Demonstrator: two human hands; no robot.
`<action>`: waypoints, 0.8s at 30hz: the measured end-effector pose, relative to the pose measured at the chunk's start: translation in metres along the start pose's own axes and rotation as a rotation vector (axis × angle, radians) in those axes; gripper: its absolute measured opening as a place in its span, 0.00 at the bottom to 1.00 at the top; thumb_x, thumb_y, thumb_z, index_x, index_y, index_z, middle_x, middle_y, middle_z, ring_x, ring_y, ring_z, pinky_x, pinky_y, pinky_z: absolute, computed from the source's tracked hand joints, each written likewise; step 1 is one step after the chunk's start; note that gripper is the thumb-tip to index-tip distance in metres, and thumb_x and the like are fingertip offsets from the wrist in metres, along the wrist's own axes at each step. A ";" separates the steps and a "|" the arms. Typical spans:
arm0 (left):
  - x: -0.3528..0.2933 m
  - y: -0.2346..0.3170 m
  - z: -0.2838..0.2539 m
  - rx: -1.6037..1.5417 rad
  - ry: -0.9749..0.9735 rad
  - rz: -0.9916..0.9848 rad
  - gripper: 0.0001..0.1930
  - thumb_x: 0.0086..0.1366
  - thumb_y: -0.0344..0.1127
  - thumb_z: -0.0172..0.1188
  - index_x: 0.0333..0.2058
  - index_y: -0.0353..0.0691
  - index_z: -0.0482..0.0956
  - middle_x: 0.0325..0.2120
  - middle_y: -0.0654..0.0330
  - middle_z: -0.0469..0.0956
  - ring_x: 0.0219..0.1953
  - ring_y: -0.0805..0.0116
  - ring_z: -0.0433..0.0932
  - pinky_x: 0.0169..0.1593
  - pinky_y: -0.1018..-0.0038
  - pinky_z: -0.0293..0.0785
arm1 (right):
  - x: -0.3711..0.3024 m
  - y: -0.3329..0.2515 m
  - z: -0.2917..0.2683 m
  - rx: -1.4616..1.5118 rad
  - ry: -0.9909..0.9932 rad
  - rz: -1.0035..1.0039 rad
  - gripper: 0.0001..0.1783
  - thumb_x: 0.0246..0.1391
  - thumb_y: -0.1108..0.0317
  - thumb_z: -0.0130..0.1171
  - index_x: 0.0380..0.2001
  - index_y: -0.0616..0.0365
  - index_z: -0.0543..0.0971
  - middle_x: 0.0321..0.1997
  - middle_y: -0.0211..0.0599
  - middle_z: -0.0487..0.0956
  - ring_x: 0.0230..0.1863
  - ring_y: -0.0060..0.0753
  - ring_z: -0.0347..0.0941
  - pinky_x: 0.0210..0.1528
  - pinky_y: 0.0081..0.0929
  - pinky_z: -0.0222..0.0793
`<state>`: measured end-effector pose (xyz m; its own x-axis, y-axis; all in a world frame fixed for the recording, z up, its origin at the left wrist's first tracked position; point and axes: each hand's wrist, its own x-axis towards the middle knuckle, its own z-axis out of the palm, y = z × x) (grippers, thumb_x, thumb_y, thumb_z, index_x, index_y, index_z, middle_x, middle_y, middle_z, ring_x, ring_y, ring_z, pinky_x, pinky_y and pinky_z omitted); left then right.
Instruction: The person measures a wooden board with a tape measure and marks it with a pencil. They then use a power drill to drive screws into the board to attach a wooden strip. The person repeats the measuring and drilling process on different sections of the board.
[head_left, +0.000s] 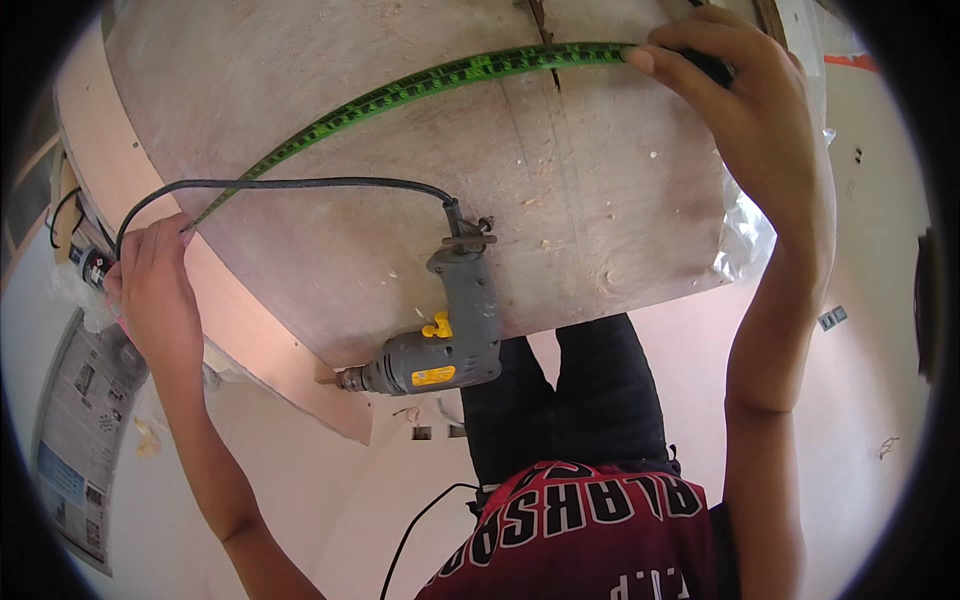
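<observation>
A green measuring tape blade (400, 90) with dark markings arches across the wooden board between my hands. My right hand (745, 80), at the far right, is closed around the dark tape measure case (705, 65), mostly hidden by the fingers; the thumb lies by the blade. At the left, my left hand (155, 275) pinches the other end of the blade over the pale curved strip. A grey power drill (472, 305) with a yellow trigger lies near the board's front edge, its bit pointing left. Its black cord (320, 183) loops left, passing by my left hand.
The worn wooden board (620, 220) has a dark gap and pencil lines. A pale curved wooden strip (260, 330) runs along its left side. Clear plastic (745, 235) hangs at the right edge. Newspaper (85, 420) lies at lower left, beside a can (92, 265).
</observation>
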<state>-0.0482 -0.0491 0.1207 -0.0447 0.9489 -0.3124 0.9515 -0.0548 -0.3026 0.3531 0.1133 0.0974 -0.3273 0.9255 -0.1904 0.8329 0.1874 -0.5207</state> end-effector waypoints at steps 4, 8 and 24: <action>-0.004 -0.004 0.003 0.058 -0.054 -0.027 0.10 0.71 0.31 0.57 0.48 0.44 0.83 0.42 0.63 0.84 0.48 0.62 0.77 0.53 0.62 0.65 | -0.006 -0.027 0.013 -0.036 0.009 0.058 0.10 0.52 0.69 0.73 0.30 0.66 0.86 0.31 0.39 0.79 0.32 0.35 0.76 0.37 0.32 0.70; -0.006 -0.013 0.011 0.051 -0.030 0.019 0.11 0.71 0.30 0.57 0.49 0.43 0.84 0.42 0.63 0.85 0.45 0.62 0.77 0.51 0.64 0.66 | -0.007 -0.027 0.021 -0.026 0.004 0.003 0.10 0.52 0.69 0.72 0.30 0.67 0.86 0.31 0.40 0.80 0.31 0.36 0.76 0.37 0.32 0.71; -0.004 -0.017 0.007 0.056 -0.004 0.091 0.11 0.70 0.29 0.60 0.48 0.38 0.85 0.38 0.60 0.85 0.41 0.61 0.76 0.48 0.65 0.68 | -0.003 -0.018 0.020 -0.016 0.040 -0.070 0.09 0.50 0.68 0.73 0.32 0.64 0.87 0.33 0.39 0.84 0.34 0.37 0.80 0.40 0.32 0.73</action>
<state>-0.0664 -0.0545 0.1209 0.0397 0.9378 -0.3449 0.9331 -0.1583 -0.3230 0.3303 0.1004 0.0902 -0.3672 0.9223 -0.1204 0.8155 0.2570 -0.5185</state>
